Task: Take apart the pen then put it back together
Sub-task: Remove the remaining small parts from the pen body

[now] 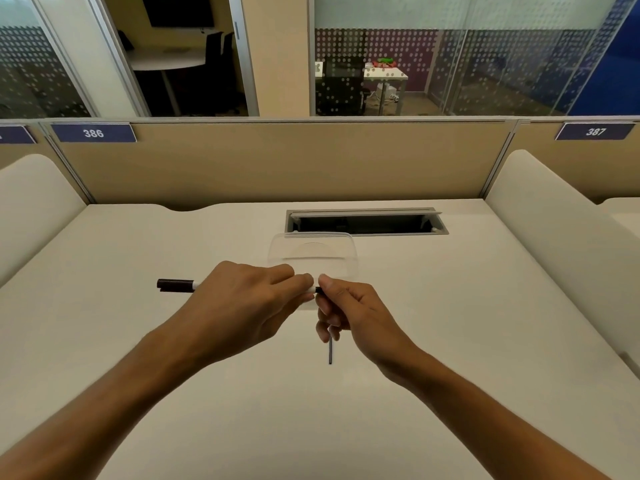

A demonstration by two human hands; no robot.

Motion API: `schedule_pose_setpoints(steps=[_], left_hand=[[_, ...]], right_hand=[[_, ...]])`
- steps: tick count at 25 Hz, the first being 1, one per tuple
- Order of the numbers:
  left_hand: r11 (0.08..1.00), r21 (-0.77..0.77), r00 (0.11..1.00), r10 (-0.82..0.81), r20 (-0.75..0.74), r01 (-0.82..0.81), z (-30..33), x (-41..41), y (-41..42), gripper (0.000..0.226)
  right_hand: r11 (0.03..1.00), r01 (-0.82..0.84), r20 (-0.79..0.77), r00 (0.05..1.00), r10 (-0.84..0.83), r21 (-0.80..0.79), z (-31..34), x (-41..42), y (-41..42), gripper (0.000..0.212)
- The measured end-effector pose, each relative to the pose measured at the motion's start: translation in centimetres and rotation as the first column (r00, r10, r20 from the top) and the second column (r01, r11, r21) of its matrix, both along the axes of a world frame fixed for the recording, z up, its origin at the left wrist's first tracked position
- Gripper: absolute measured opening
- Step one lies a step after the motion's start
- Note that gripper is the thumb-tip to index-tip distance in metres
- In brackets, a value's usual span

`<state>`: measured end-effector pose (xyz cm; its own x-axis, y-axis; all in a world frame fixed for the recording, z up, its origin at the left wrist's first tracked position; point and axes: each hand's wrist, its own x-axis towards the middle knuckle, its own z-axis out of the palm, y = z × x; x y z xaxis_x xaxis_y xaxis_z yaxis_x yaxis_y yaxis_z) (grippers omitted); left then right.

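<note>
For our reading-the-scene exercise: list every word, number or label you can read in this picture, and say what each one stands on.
"386" on the blue plate at the left of the desk partition.
"387" on the blue plate at the right of the partition.
A third blue plate at the far left is cut off, unreadable.
No print can be made out on the pen.

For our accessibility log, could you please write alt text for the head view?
Two bare hands hold a pen level above a white desk: the left hand grips the barrel, the right hand pinches its end and also holds a thin dark refill. A clear container sits just behind.
</note>
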<state>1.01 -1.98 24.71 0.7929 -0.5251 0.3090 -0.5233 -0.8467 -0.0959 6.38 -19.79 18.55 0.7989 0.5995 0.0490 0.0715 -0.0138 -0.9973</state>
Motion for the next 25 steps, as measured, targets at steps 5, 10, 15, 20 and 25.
schedule_pose_setpoints(steps=[5,10,15,20,25], left_hand=[[0.998,0.044,0.998,-0.038,0.042,0.036,-0.2,0.0,0.1,0.02],[0.989,-0.137,0.987,0.027,-0.156,-0.049,-0.1,0.1,0.3,0.036],[0.815,-0.55,0.757,-0.242,-0.607,-0.181,0.9,0.4,1.0,0.028],[0.777,-0.601,0.727,-0.3,-0.617,-0.189,0.9,0.3,0.6,0.025],[0.926,-0.361,0.932,-0.03,-0.36,-0.109,-0.2,0.1,0.2,0.033]], right_hand=[[0.999,-0.035,-0.015,0.999,0.035,-0.01,0.2,0.0,-0.2,0.044],[0.997,0.069,0.362,0.931,-0.048,-0.043,-0.3,-0.2,-0.1,0.035],[0.979,0.159,0.901,0.432,0.046,-0.126,-0.4,0.1,-1.0,0.029],[0.964,0.254,0.981,0.191,0.033,-0.082,-0.6,0.8,-1.2,0.032],[0.984,0.16,0.555,0.827,-0.088,-0.082,-0.3,-0.5,-0.6,0.029]])
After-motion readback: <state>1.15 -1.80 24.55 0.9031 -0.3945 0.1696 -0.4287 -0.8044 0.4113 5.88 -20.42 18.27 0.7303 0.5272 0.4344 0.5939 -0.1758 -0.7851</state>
